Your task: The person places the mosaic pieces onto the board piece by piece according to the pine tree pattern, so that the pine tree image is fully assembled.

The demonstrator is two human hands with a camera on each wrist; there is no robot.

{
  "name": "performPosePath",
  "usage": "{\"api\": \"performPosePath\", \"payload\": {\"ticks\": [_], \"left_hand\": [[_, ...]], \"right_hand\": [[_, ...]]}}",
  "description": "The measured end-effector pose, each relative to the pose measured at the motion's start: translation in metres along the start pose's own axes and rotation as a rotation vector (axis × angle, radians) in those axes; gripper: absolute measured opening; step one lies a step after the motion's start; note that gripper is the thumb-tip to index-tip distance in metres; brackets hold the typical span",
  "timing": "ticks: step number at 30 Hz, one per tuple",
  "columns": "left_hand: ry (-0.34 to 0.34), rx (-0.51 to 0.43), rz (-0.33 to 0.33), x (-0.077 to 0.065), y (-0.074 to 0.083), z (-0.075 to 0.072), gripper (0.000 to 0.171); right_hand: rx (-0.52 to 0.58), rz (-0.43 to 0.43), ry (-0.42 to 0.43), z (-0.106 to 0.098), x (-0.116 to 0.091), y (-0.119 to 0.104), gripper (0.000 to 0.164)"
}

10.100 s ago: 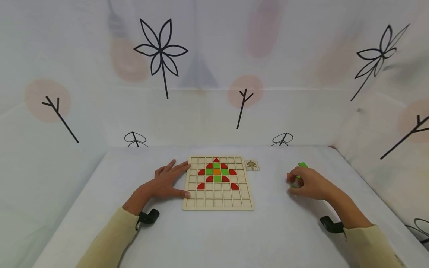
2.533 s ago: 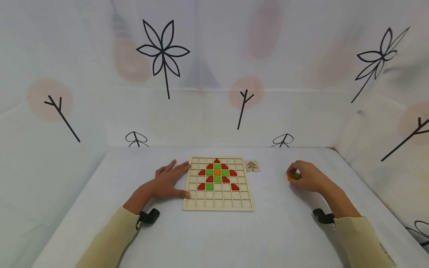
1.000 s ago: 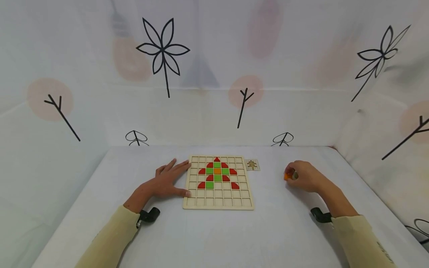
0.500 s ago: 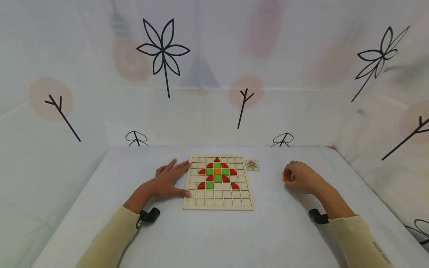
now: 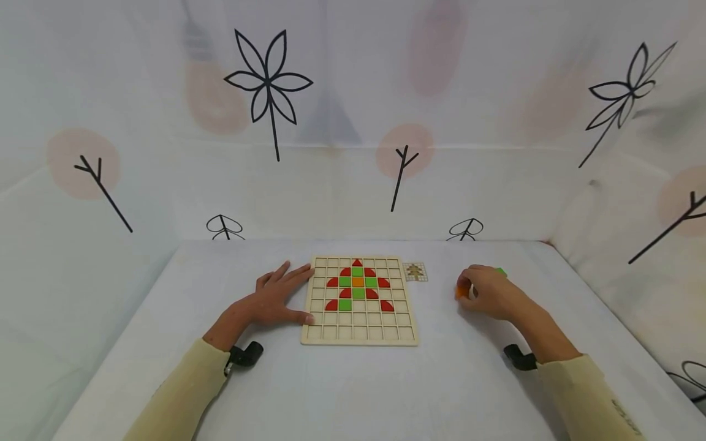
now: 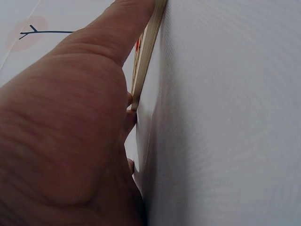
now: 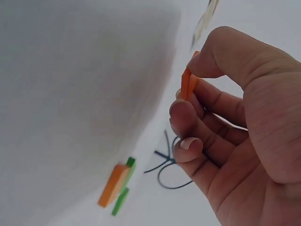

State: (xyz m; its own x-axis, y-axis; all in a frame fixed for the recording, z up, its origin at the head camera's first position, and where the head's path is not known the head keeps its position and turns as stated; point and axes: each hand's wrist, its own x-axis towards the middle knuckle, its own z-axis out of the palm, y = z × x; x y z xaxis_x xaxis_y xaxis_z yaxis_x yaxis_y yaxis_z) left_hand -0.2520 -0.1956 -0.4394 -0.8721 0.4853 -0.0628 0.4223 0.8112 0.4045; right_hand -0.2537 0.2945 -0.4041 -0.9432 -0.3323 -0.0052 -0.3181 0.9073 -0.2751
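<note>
A pale wooden grid board (image 5: 358, 331) lies on the table, with red, green and orange tiles set in a tree-like shape. My left hand (image 5: 273, 302) is spread at the board's left side, its fingertips and thumb touching the edge. To the right of the board, my right hand (image 5: 488, 293) pinches an orange tile (image 7: 187, 84) between thumb and fingers, just above the table. Whether it is one tile or two stacked, I cannot tell. Beyond that hand a green tile (image 5: 501, 271) shows partly. The right wrist view has an orange block (image 7: 113, 186) and green pieces (image 7: 121, 201) on the table.
A small card with a tree pattern (image 5: 415, 272) lies against the board's upper right edge. White cloth covers the table (image 5: 386, 392), and printed fabric walls (image 5: 331, 196) stand behind and at both sides.
Compared with ten seconds ago, a green square has been added in the fifth row of the board. Lately my right hand has moved left with the orange tile, uncovering a green tile. My left hand stays put.
</note>
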Motion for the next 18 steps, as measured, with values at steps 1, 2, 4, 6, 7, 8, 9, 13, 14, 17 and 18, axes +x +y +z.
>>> {"api": "performPosePath", "payload": {"ticks": [1, 2, 4, 6, 7, 8, 9, 13, 14, 17, 18], "left_hand": [[0.000, 0.000, 0.002, 0.000, 0.000, 0.000, 0.110], [0.001, 0.002, 0.004, 0.000, 0.000, 0.000, 0.110], [0.004, 0.004, 0.009, 0.000, 0.000, 0.001, 0.110], [0.004, 0.005, 0.010, 0.001, -0.001, 0.001, 0.110], [0.004, 0.007, 0.010, 0.001, -0.001, 0.001, 0.110], [0.004, 0.008, 0.009, 0.001, -0.001, 0.002, 0.110], [0.003, 0.009, 0.009, 0.001, -0.001, 0.002, 0.110], [-0.001, 0.013, 0.003, 0.001, 0.000, 0.001, 0.110], [-0.001, 0.011, 0.002, 0.000, 0.000, 0.001, 0.111], [0.002, 0.001, 0.001, 0.000, 0.000, 0.000, 0.111], [0.003, -0.001, 0.000, 0.000, 0.000, 0.000, 0.111]], "right_hand": [[0.001, -0.005, 0.000, 0.000, 0.000, -0.003, 0.022], [-0.001, -0.011, 0.001, 0.000, 0.000, -0.007, 0.022], [0.002, -0.023, 0.002, 0.000, 0.001, -0.014, 0.022], [0.000, -0.032, 0.001, 0.000, 0.002, -0.021, 0.023], [-0.001, -0.039, -0.001, 0.000, 0.002, -0.025, 0.023], [0.000, -0.047, -0.004, 0.001, 0.003, -0.028, 0.023], [-0.001, -0.055, -0.006, 0.002, 0.004, -0.031, 0.022], [-0.010, -0.094, -0.012, 0.006, 0.008, -0.041, 0.022], [-0.009, -0.105, -0.012, 0.007, 0.009, -0.044, 0.022], [-0.010, -0.119, -0.021, 0.009, 0.012, -0.052, 0.022], [-0.009, -0.123, -0.025, 0.009, 0.014, -0.055, 0.022]]}}
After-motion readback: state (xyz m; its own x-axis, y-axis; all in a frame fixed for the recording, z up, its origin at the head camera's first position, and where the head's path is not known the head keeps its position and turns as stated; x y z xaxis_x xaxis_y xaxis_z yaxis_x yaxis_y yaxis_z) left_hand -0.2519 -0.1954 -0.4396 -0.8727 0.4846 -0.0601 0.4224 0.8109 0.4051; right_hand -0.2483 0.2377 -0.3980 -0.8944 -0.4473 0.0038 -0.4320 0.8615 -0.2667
